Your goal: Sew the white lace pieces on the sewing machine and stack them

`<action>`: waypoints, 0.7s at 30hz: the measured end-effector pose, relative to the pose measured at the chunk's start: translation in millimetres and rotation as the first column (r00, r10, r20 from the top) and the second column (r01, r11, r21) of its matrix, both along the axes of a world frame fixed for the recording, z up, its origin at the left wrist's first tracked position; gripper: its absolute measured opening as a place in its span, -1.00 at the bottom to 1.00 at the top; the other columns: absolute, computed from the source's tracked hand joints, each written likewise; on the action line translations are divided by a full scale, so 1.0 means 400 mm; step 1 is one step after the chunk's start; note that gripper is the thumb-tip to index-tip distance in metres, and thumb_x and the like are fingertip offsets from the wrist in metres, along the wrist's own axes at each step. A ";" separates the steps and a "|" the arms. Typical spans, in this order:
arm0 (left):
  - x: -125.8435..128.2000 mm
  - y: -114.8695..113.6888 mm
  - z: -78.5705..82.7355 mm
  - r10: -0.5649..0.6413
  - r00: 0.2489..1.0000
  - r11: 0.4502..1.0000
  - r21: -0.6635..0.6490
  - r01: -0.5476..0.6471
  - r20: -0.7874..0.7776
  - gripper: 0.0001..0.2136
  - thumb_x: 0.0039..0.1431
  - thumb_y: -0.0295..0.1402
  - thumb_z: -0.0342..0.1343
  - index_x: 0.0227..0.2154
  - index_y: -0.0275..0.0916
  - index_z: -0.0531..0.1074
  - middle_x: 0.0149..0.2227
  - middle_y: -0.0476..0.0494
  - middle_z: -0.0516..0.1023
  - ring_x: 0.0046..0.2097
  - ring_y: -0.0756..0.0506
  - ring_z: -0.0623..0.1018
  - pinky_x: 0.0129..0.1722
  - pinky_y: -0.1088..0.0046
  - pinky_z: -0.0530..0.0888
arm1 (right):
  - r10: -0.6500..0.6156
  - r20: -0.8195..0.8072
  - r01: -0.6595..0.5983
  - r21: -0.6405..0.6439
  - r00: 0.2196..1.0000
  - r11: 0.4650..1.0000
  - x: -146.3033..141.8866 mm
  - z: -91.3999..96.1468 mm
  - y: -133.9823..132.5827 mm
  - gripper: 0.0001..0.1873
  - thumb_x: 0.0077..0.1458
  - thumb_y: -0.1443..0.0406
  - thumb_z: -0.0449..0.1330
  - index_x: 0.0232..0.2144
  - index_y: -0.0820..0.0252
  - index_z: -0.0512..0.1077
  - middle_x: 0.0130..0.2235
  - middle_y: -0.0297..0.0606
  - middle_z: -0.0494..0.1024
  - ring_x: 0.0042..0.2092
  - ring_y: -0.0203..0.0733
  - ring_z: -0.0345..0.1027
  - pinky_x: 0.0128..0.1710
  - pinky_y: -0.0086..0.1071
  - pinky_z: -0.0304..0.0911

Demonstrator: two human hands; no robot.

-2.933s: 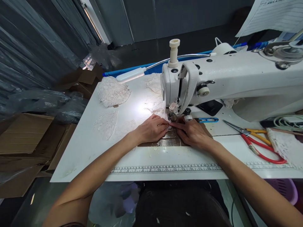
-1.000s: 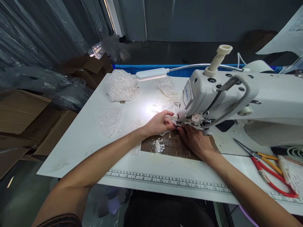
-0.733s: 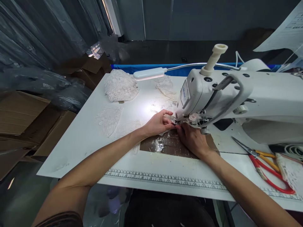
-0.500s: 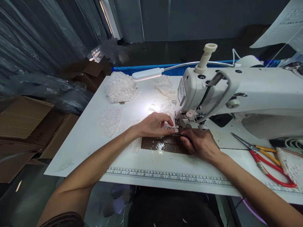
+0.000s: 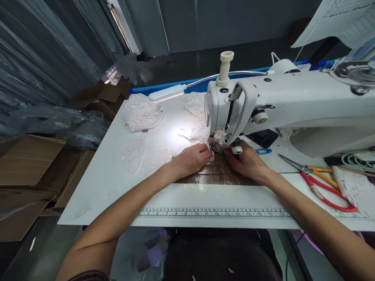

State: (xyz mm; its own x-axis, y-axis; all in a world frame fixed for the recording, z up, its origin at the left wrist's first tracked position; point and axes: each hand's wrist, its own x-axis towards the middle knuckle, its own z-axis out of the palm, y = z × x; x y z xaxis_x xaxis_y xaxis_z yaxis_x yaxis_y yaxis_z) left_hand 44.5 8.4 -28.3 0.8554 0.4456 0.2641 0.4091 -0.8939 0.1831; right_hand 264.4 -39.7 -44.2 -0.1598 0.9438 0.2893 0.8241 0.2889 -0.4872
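My left hand (image 5: 193, 159) is closed, its fingertips pressing the edge of a white lace piece (image 5: 211, 156) just left of the presser foot (image 5: 212, 147). To the right of the foot, my right hand (image 5: 247, 163) is closed, thumb and fingers reaching in by the needle area. A blue loop handle, apparently of thread snips (image 5: 264, 151), sticks out past its far side; the rest is hidden by the hand. Both hands are over a shiny brown plate (image 5: 218, 175) on the bed of the white sewing machine (image 5: 293, 101).
More lace pieces (image 5: 142, 113) lie on the left of the white table (image 5: 111, 195). A lamp (image 5: 167, 93) lights them. Red-handled scissors (image 5: 325, 191), orange-handled scissors (image 5: 325, 177) and a dark phone-like slab (image 5: 263, 136) lie right. Cardboard boxes (image 5: 29, 164) stand left.
My right hand has moved up and away from my left hand, to the right of the presser foot. The dark pointed tip it held at the lace is out of sight. The view has shifted right.
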 end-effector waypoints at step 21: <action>0.011 0.002 -0.057 0.050 0.999 0.941 0.335 -0.052 0.014 -0.76 0.35 -0.47 -0.11 -0.38 -0.32 0.42 -0.33 -0.17 0.48 -0.33 -0.05 0.41 -0.37 0.40 0.33 | -0.002 -0.054 0.004 0.039 0.999 0.999 -0.005 -0.044 -0.026 -0.74 0.19 0.25 0.04 -0.16 0.16 0.48 -0.19 -0.12 0.49 -0.12 0.01 0.38 -0.19 -0.19 0.33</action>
State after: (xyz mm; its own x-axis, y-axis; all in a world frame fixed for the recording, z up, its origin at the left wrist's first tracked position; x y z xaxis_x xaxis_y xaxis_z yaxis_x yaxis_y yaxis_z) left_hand 49.1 9.0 -51.1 0.8320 0.3739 0.4098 0.4557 -0.8819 -0.1208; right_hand 262.4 -50.2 -61.9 -0.1402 0.9321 0.3340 0.7977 0.3062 -0.5195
